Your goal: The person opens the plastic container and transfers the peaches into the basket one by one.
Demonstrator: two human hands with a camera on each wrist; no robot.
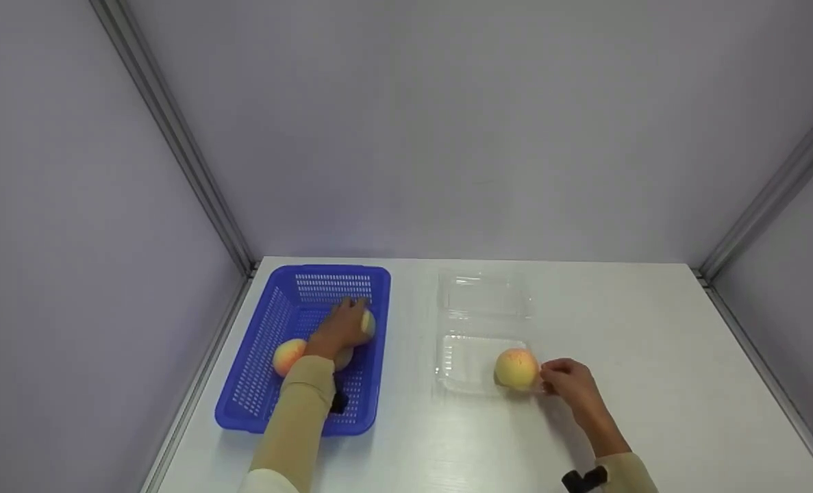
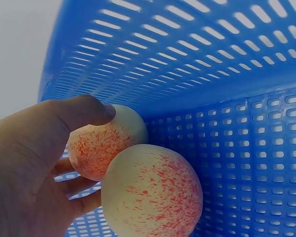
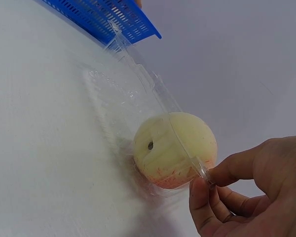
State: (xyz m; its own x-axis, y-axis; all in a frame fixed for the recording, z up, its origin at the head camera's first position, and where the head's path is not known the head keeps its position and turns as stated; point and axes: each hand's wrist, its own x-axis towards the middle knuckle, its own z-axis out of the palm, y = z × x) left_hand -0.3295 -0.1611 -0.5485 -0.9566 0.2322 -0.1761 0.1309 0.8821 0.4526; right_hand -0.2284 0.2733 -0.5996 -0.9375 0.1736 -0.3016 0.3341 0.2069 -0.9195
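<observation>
Inside a blue plastic basket (image 1: 303,270), my left hand (image 1: 341,327) grips a peach (image 2: 101,148), thumb over its top and fingers round its far side. Another peach (image 2: 153,192) lies against it, closer to the left wrist camera. A further peach (image 1: 288,357) rests to the left of my wrist in the basket. My right hand (image 1: 574,383) pinches the right edge of a clear plastic clamshell box (image 3: 138,74) between thumb and fingers. One yellow and pink peach (image 1: 516,368) sits at the right end of the box's near half.
The box's lid (image 1: 486,296) lies open on the far side. Everything stands on a white table (image 1: 653,342), basket left, box near the middle. Grey walls (image 1: 447,137) with metal corner posts (image 1: 180,137) enclose the table's back and sides.
</observation>
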